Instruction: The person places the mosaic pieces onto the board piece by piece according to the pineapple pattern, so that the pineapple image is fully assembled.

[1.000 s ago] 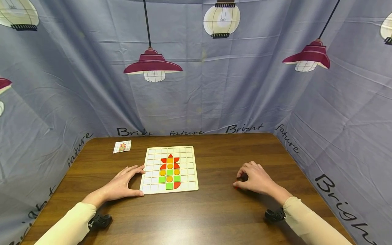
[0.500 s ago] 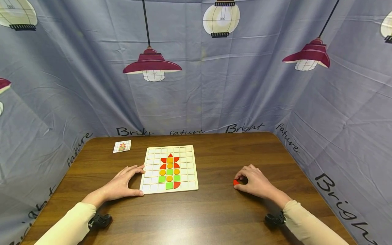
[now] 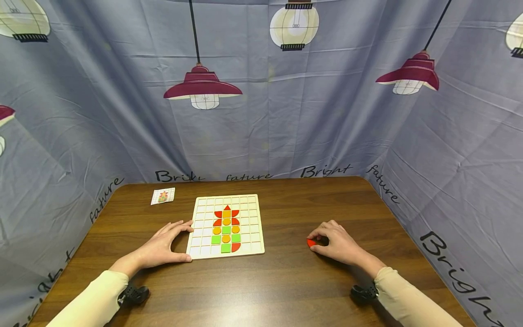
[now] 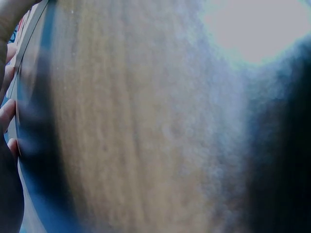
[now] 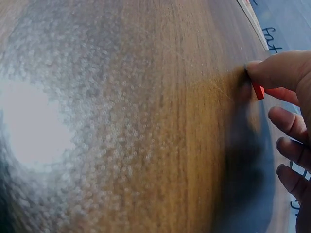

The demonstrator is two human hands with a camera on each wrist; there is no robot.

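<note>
A pale square grid board (image 3: 253, 231) lies on the wooden table. Its middle squares hold red quarter rounds (image 3: 235, 247), a red triangle at the top, orange rounds (image 3: 226, 238) and green squares (image 3: 215, 239). My left hand (image 3: 157, 249) rests against the board's left side, thumb at the near corner and fingertips on the edge. To the right of the board, my right hand (image 3: 340, 244) pinches a small red tile (image 3: 311, 243) between thumb and index finger. In the right wrist view only a sliver of this red tile (image 5: 259, 91) shows; its full shape is hidden.
A small printed card (image 3: 163, 196) with a similar coloured figure lies at the back left of the table (image 3: 286, 286). Fabric curtains (image 3: 269, 136) with printed lamps and lettering stand behind and at both sides of the table.
My right hand, with the red tile pinched in it, has shifted slightly left, and more of the tile shows. The left hand and the board have stayed put.
</note>
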